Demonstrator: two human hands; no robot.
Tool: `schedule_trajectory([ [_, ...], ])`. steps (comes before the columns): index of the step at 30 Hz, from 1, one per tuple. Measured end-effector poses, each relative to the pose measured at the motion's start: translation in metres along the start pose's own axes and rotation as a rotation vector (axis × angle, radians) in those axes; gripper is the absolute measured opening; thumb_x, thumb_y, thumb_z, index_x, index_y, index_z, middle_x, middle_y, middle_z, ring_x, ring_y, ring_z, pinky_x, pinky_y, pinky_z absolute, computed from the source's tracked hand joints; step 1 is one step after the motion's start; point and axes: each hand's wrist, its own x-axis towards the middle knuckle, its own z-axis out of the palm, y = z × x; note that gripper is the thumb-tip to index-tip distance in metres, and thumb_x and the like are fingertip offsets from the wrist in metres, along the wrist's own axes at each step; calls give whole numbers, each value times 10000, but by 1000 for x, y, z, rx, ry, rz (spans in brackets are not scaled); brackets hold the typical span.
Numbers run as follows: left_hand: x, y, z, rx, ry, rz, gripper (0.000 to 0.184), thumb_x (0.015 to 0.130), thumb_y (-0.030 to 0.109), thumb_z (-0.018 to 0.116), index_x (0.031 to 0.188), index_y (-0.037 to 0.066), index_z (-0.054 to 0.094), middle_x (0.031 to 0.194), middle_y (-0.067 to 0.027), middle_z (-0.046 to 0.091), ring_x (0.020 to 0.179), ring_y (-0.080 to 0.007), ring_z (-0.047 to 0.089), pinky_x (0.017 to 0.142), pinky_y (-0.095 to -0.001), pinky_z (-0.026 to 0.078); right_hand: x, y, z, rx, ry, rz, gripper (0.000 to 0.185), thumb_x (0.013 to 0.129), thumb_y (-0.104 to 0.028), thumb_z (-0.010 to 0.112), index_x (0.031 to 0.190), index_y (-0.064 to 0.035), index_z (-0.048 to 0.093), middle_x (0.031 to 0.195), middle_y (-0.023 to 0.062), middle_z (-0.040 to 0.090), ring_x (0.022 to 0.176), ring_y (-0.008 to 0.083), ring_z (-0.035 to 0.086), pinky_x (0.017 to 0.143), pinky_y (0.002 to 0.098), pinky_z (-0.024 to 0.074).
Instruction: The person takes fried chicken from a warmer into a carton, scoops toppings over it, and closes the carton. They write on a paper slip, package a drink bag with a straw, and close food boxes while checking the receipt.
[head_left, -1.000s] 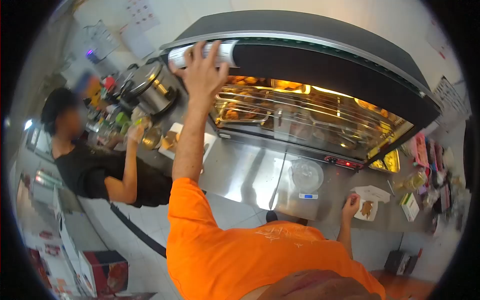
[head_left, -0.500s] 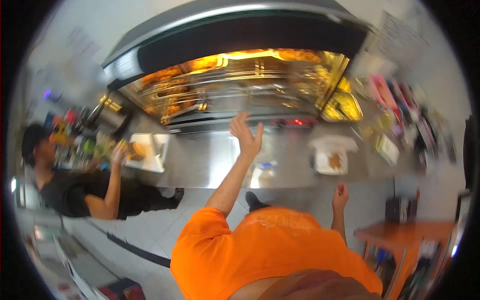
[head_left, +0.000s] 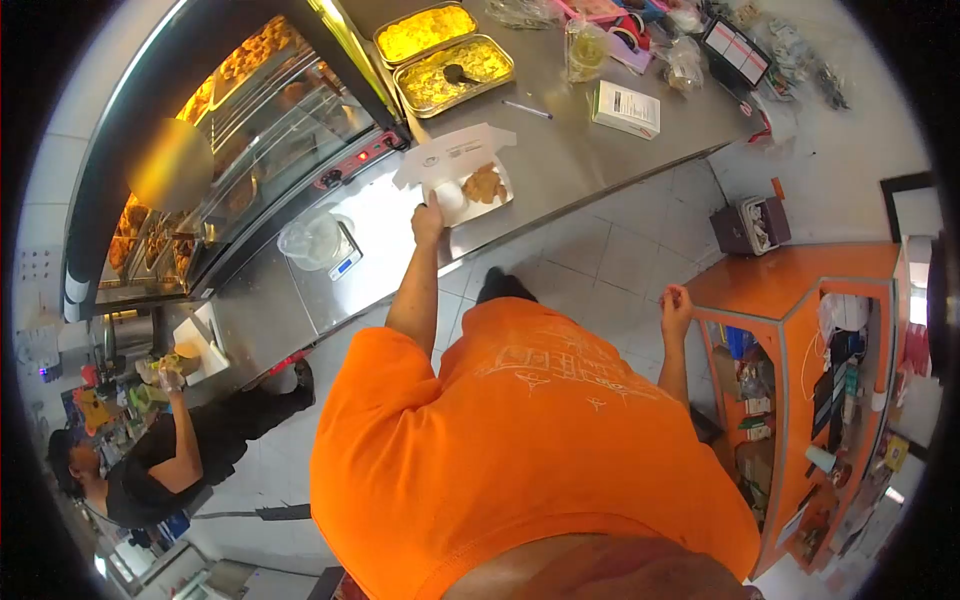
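A white takeaway box (head_left: 455,150) stands on the steel counter with its lid up. In it lie a white mound that looks like rice (head_left: 451,198) and a flat brown piece of food (head_left: 485,184). My left hand (head_left: 428,220) closes on the box's near left corner, its fingertips partly hidden against the wall. Away from the counter, my right hand (head_left: 677,308) hangs above the floor with its fingers curled in; whether anything is inside them cannot be seen. Left of the box, a clear plastic container (head_left: 315,242) sits by a small scale (head_left: 346,266) with a blue display.
A heated glass cabinet (head_left: 350,110) with trays of food stands at the back left. Behind the box are two trays of yellow food (head_left: 428,32), (head_left: 405,88), a pen (head_left: 527,109) and a white carton (head_left: 627,110). A co-worker (head_left: 150,470) handles food at the left; orange shelving (head_left: 790,275) stands right.
My view has swung to the right. My left hand, spread over the counter before, has moved to the takeaway box and closed on its corner. My right hand stays curled.
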Motion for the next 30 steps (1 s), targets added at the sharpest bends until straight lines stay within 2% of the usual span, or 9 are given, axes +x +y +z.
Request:
schedule_trajectory([
  [5,54,-16,36,44,230,280,540,992,424,471,925,-52,718,915,-323,698,913,-486,684,808,-550,526,91,-14,21,43,-157,-64,148,960,-130,652,1068,-31,670,916,48,677,801,127,643,737,282,520],
  [7,35,18,28,-187,250,363,486,1008,346,478,857,-66,688,687,-234,661,628,-315,616,624,-485,485,141,-37,30,-5,-214,-91,159,957,-146,659,1067,-33,677,963,69,702,825,143,668,748,303,537],
  [9,28,43,30,-265,220,352,451,1028,320,496,883,-69,671,599,-139,583,582,-177,516,548,-410,436,194,-49,38,7,-260,-67,160,962,-152,654,1064,-31,677,956,72,703,838,140,668,754,298,537],
  [11,28,56,42,-328,106,299,474,1043,346,487,906,-51,708,630,-52,606,616,-144,491,571,-368,421,246,-64,40,53,-283,-121,152,962,-150,659,1062,-38,675,908,43,689,782,118,651,711,271,518],
  [15,-10,156,70,-1095,-233,-171,597,1049,509,438,1288,-10,610,1148,-120,687,1021,-238,656,903,-368,524,358,-105,21,178,-313,-140,141,968,-152,656,1058,-45,674,877,21,672,740,89,622,660,245,485],
  [18,-17,214,99,-1219,-369,-167,628,1051,535,405,1392,17,505,1351,-133,591,1220,-278,592,1046,-405,479,445,-134,6,126,-200,-255,142,974,-166,652,1055,-50,672,845,9,658,722,84,598,635,240,457],
  [23,-36,321,114,-1212,-297,-163,596,1062,498,407,1388,8,503,1308,-127,609,1185,-267,601,1022,-398,487,609,-186,37,-69,-42,-437,236,952,-243,670,1014,-18,705,908,89,729,848,190,691,739,341,522],
  [27,-47,342,148,-1188,-95,-164,604,1065,499,393,1396,4,493,1308,-126,599,1184,-257,596,1011,-392,490,769,-235,118,-180,-325,-610,311,945,-322,645,1022,-32,726,949,147,743,949,295,722,821,387,544],
  [30,-75,358,173,-1206,129,-253,624,1066,507,373,1427,6,463,1340,-133,573,1203,-265,583,1014,-395,489,908,-223,204,-592,-458,-609,375,931,-395,611,1080,-75,738,1031,197,726,986,387,696,867,478,541],
])
